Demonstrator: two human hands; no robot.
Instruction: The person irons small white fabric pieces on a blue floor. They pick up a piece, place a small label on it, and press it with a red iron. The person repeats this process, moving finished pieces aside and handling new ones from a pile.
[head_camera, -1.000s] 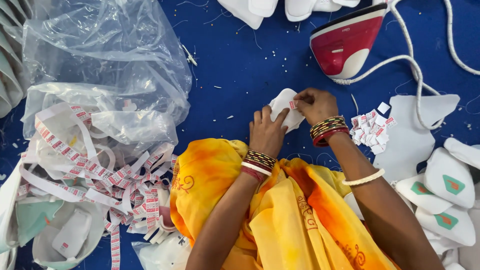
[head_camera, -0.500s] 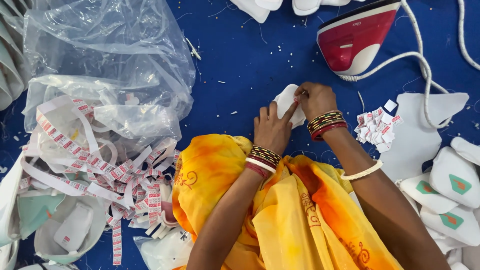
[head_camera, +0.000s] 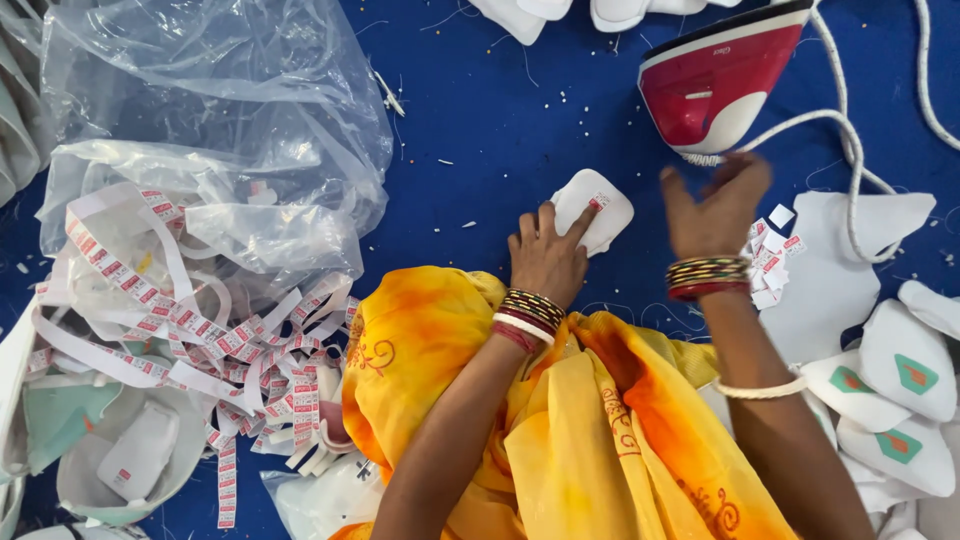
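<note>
while the left hand (head_camera: 547, 258) presses flat on a white fabric piece (head_camera: 594, 209) lying on the blue cloth (head_camera: 500, 120), its fingers stay spread. the right hand (head_camera: 715, 205) hovers open and empty — just below the red iron (head_camera: 720, 80), beside a pile of small labels (head_camera: 768, 262).

A crumpled clear plastic bag (head_camera: 215, 110) is spread over the upper left of the blue cloth (head_camera: 500, 120); tangled strips of red-printed white tape (head_camera: 200, 340) are heaped below it; pale moulded cups (head_camera: 110, 450) are stacked at the lower left; white pieces with green diamond patches (head_camera: 905, 375) are piled at the right edge; small loose tags (head_camera: 770, 260) are scattered beside them.
</note>
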